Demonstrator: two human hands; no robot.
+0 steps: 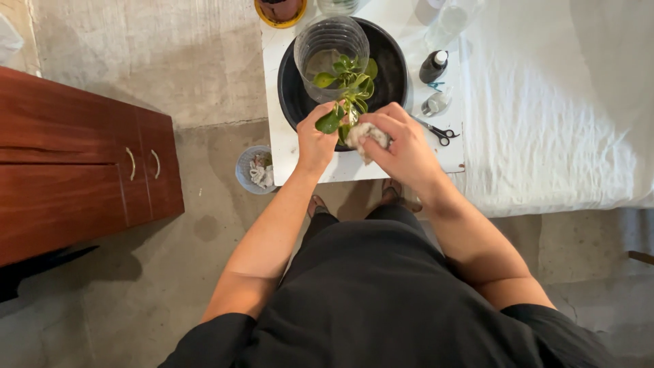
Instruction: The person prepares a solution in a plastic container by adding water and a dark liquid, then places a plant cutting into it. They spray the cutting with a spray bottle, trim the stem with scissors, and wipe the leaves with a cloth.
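Hands at work: your left hand (315, 140) pinches a small green leafy plant (349, 92) over the round black basin (394, 82), while your right hand (402, 143) closes round a crumpled pale cloth (366, 135), wiping leaves; steel scissors (439, 131) lie idle, right.

Hands (361, 140) on leafy plant (351, 85), cloth (368, 133)
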